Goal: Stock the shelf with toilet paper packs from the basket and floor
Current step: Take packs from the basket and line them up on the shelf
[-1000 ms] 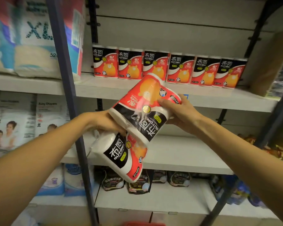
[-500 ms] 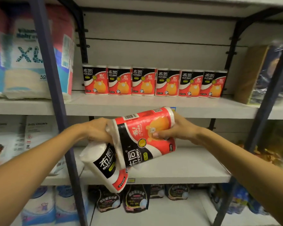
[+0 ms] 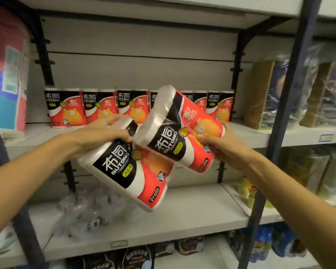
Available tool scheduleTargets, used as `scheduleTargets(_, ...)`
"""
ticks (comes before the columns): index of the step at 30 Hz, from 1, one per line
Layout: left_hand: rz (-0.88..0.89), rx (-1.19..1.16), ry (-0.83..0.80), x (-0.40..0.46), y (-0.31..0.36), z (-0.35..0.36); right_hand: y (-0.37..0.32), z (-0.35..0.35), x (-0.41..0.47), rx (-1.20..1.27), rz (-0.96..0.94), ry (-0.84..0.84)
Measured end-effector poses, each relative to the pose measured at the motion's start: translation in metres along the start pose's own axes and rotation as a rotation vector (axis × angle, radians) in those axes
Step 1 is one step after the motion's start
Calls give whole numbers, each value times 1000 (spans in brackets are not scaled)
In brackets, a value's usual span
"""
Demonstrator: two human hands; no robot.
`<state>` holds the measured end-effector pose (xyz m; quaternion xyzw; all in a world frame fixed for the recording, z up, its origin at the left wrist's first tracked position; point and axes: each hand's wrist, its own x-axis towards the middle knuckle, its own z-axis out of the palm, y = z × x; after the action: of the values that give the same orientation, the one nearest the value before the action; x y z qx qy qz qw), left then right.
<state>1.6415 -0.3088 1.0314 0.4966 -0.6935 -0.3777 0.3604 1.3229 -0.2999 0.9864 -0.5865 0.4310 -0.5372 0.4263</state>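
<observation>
I hold two red, black and white two-roll toilet paper packs in front of the shelf. My left hand (image 3: 103, 133) grips the top of the lower pack (image 3: 128, 171), which hangs tilted. My right hand (image 3: 215, 142) grips the bottom end of the upper pack (image 3: 180, 131), raised and tilted toward the shelf. Behind them a row of several identical packs (image 3: 68, 107) stands upright at the back of the grey shelf board (image 3: 246, 131). Part of that row is hidden by the raised pack.
Dark metal uprights (image 3: 283, 113) frame the bay. A large diaper bag (image 3: 6, 74) sits at the left, brown-and-dark packages (image 3: 291, 94) at the right. The shelf below (image 3: 192, 214) holds a crumpled clear plastic wrap (image 3: 89, 212). Dark pouches (image 3: 188, 245) sit lower down.
Both hands have risen toward the upper shelf. The right hand's pack has swung up in front of the stocked row; the left hand's pack has come up beside it. My view has moved closer.
</observation>
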Motion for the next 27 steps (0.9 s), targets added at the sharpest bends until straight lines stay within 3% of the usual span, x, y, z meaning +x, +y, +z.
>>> scheduleTargets(5,16,-65,-29,43,30,27,-1,-59,53,355,-124,191)
scheduleTargets(8,23,-72,-58,65,51,49,-3,-96,87,458,-13,317)
scheduleTargets(11,25,-66,-74,86,64,66,8,-131,121,188,181,377)
scheduleTargets(13,31,-56,-72,99,71,76,22,-150,141,140,237,451)
scheduleTargets(18,47,-62,-51,124,83,95,40,-196,179,-190,173,607)
scheduleTargets(23,44,-50,-33,143,89,107,38,-222,205,-420,228,561)
scheduleTargets(27,41,-34,-15,152,93,115,50,-229,232,-455,256,510)
